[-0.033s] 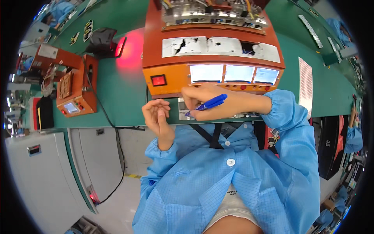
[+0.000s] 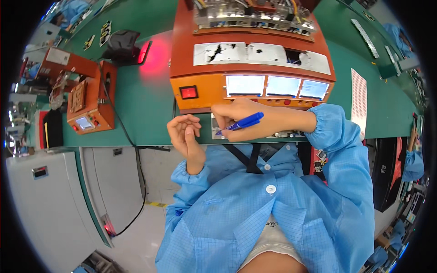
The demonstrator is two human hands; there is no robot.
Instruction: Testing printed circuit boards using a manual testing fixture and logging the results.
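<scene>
My right hand (image 2: 241, 119) grips a blue pen (image 2: 248, 121) between thumb and fingers. The pen slants down to the left, with its tip over the left end of a pale, silvery strip (image 2: 215, 133) with small parts on it. This strip lies along the bench's near edge, mostly hidden under my hand and wrist. To the left of it, my left hand (image 2: 185, 136) rests near the edge, palm turned up, fingers loosely curled and thumb apart, with nothing in it. Just beyond both hands stands an orange machine (image 2: 207, 93) with three lit screens and a red switch.
On the green bench (image 2: 150, 104), a smaller orange device (image 2: 93, 113) stands left, its black cable hanging over the edge. Behind it, a black scanner (image 2: 122, 48) casts red light. A sheet of red marks (image 2: 359, 102) lies right. Grey cabinets (image 2: 114, 182) stand below left.
The bench and the orange machine sit slightly farther right in the picture. Both hands keep the same pose, and the pen stays in my right hand.
</scene>
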